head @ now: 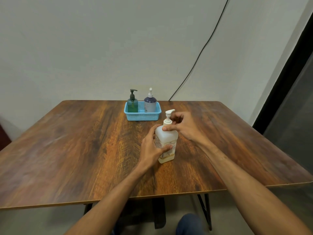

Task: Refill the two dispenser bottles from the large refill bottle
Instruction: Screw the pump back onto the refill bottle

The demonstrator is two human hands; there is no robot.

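The large white refill bottle (166, 141) stands upright near the middle of the wooden table (76, 141). It has a white pump top (169, 114) and a little pale liquid at its bottom. My left hand (152, 146) grips the bottle's body from the left. My right hand (183, 125) holds the pump collar at the neck, fingers around it. A green dispenser bottle (132, 103) with a dark pump and a purple dispenser bottle (150, 102) with a white pump stand upright in a blue basket (142, 115) behind.
The table's far edge meets a pale wall, where a black cable (203, 48) runs down behind the table. A dark panel (288, 82) stands at the right. The near table edge runs across below my forearms, with dark table legs under it.
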